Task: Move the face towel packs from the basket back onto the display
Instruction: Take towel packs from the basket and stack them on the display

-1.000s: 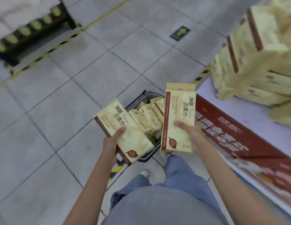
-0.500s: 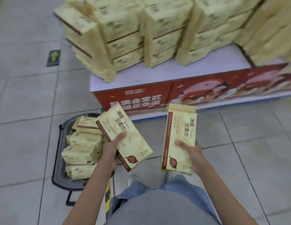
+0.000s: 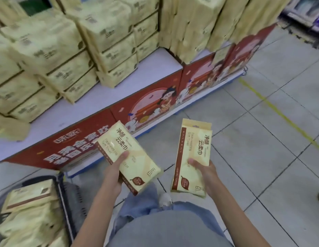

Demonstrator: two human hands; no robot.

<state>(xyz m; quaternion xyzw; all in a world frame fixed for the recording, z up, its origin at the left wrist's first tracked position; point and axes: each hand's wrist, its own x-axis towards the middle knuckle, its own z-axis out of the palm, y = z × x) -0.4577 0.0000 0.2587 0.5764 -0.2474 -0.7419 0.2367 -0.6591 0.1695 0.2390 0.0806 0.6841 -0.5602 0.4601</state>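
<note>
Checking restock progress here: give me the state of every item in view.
left hand: grips one pack, thumb on its front
left-hand pack: held in the air, tilted, printed face up
right hand: grips another pack
right-hand pack: held in the air, near upright, printed face up
basket: on the floor, not yet emptied
basket packs: piled inside the basket
display: stacked high, bare strip along the front
</note>
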